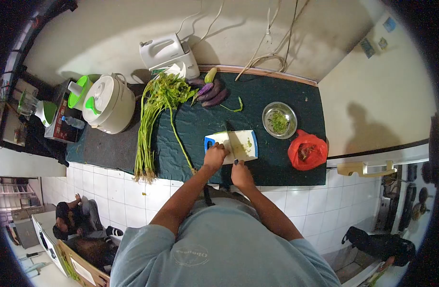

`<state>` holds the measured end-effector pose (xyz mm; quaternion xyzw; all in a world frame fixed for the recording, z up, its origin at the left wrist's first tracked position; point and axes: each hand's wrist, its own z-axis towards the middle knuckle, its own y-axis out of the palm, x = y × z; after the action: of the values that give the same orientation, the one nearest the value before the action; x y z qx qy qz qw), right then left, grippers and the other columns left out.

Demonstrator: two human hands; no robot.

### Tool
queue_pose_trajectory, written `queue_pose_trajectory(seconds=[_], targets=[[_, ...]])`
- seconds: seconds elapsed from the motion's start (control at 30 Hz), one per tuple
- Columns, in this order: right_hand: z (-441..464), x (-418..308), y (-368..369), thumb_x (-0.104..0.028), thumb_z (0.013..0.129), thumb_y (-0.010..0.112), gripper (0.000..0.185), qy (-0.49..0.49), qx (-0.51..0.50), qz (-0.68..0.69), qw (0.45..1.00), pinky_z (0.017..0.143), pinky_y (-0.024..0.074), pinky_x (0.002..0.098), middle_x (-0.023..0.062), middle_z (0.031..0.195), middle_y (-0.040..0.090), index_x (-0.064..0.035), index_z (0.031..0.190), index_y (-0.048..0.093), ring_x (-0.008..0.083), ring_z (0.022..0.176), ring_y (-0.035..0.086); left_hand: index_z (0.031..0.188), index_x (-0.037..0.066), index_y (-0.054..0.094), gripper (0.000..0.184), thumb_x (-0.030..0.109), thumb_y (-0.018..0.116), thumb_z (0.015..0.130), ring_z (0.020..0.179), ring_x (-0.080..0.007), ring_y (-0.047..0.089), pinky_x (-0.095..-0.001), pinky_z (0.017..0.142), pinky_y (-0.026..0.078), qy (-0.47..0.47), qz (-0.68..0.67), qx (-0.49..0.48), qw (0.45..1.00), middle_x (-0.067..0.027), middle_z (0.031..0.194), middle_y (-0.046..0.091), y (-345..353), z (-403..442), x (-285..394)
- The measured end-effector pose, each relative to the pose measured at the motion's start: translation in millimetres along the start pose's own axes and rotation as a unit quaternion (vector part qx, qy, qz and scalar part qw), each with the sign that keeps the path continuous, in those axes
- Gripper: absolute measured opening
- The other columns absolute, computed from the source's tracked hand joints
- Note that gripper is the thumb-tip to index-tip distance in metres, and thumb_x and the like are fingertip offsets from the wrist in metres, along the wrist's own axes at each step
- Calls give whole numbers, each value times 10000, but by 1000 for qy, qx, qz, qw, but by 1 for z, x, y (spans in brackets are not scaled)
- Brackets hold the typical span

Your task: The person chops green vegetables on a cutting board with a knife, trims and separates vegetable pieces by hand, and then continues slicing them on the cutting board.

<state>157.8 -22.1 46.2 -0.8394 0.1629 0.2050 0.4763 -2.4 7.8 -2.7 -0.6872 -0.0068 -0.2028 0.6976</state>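
Right hand (241, 174), grip closed round knife (230, 146), left hand (215, 156) over board (245, 139)

The cutting board (243, 151) lies near the front edge of the table (305, 103), chopped bits (248, 143) on it. From the board, a bowl (290, 113) with chopped greens (279, 122) inside sits at two o'clock, a plastic bag (317, 159) at three. Eggplants (214, 98) lie at eleven, the mixer (162, 49) beyond; leafy stems (148, 125) between nine and ten, the cooker (120, 108) past them.

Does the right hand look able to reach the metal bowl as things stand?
Probably yes: nothing tall seems to stand between the right hand and the metal bowl, though the hand holds a knife.
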Motion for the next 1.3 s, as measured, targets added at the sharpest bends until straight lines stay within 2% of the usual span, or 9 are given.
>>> queue_pose_trajectory(seconds=[0.3, 0.5, 0.6, 0.77, 0.9, 1.0, 1.07, 1.2, 1.3], targets=[[15, -3, 2, -264, 990, 434, 348, -2, 17, 51, 999, 819, 506, 553, 316, 973, 643, 54, 1125, 479, 474, 953, 629, 876, 131, 744, 170, 191, 611, 788, 937, -275, 612, -392, 797, 537, -8, -1, 7, 1000, -88, 870, 643, 1, 0, -1], [6, 4, 22, -263, 993, 427, 346, 47, 7, 23, 999, 820, 503, 560, 320, 996, 636, 59, 1112, 467, 478, 939, 629, 876, 122, 736, 165, 188, 603, 802, 930, -274, 621, -398, 778, 547, 8, 20, 7, 1000, -96, 871, 637, 1, -1, 0], [14, -3, 15, -260, 990, 432, 350, 45, 13, 43, 998, 818, 508, 554, 311, 978, 642, 65, 1111, 471, 470, 921, 638, 869, 160, 748, 162, 138, 635, 755, 958, -244, 603, -356, 803, 535, -16, 38, -11, 999, -60, 887, 639, 0, -1, 4], [14, 4, 8, -256, 984, 440, 342, -22, 11, 12, 1000, 795, 524, 547, 320, 955, 638, 58, 1119, 456, 475, 933, 637, 872, 145, 740, 156, 146, 630, 762, 955, -248, 605, -356, 798, 536, -21, 5, -4, 1000, -66, 882, 639, -8, 1, 5], [5, 6, 24, -232, 972, 461, 332, 25, 16, 9, 1000, 776, 534, 538, 310, 943, 644, 66, 1116, 448, 474, 922, 641, 871, 138, 735, 137, 158, 627, 790, 954, -250, 608, -354, 793, 538, -27, 33, -10, 999, -67, 877, 640, -5, -1, 5], [14, 4, 20, -235, 969, 466, 338, 41, 11, 33, 999, 784, 534, 540, 310, 964, 643, 69, 1117, 450, 471, 926, 642, 864, 124, 732, 130, 175, 622, 816, 952, -253, 608, -359, 789, 539, -33, 21, -8, 999, -71, 875, 640, -5, 1, 4], [15, -8, 1, -256, 980, 443, 353, 16, -6, 46, 999, 803, 522, 558, 325, 1003, 631, 67, 1123, 449, 484, 939, 633, 930, 114, 692, 164, 219, 608, 836, 929, -294, 627, -421, 768, 545, -32, -34, -4, 999, -99, 885, 648, -2, 0, 1], [13, 2, 10, -266, 987, 435, 354, -5, -11, 37, 999, 805, 521, 560, 332, 1017, 627, 55, 1133, 450, 493, 949, 626, 862, 111, 728, 138, 199, 629, 819, 950, -258, 604, -380, 781, 537, -80, -33, -24, 996, -80, 845, 636, -10, 3, 8], [6, -1, 21, -256, 982, 450, 353, 43, 12, 32, 999, 796, 523, 555, 332, 983, 635, 67, 1123, 451, 494, 933, 629, 861, 113, 728, 135, 199, 632, 817, 950, -265, 602, -388, 781, 536, -64, -56, 17, 996, -77, 847, 637, -8, -2, 7]])
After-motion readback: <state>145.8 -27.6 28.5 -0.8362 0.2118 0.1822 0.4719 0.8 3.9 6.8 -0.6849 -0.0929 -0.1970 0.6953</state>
